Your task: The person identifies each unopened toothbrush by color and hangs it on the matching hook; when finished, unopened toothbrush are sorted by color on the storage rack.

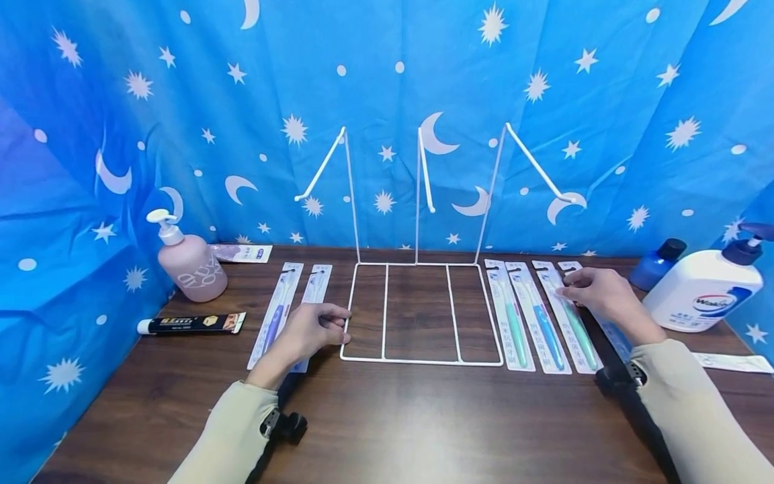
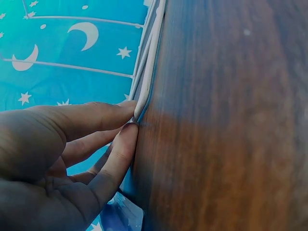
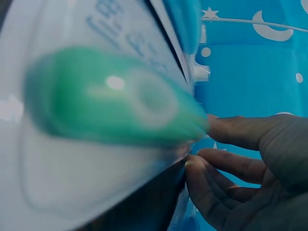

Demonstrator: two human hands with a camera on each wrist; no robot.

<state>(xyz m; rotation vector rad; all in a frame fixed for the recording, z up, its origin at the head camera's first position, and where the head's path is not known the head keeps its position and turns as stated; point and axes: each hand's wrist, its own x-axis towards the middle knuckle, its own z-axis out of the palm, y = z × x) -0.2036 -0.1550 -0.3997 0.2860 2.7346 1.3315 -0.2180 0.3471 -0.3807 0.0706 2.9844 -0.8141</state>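
A white wire rack [image 1: 423,362] stands at the middle of the table, three hooked arms rising behind its flat base. My left hand [image 1: 310,328] pinches the base's left side wire between thumb and fingers; the left wrist view shows the fingertips at the bent wire [image 2: 153,67]. To the right, my right hand [image 1: 598,294] holds the edge of a packaged green toothbrush [image 1: 579,334], thumb on its face, fingers at the edge. Large in the right wrist view is that pack's green handle [image 3: 110,96]. Another pack [image 1: 615,336] lies partly hidden under the right hand.
Packaged toothbrushes in green [image 1: 514,329] and blue [image 1: 547,329] lie right of the rack, purple ones [image 1: 275,323] left. A pink pump bottle [image 1: 192,269] and black toothpaste tube [image 1: 193,324] stand and lie far left; a white pump bottle [image 1: 701,289] and blue bottle [image 1: 656,265] stand right.
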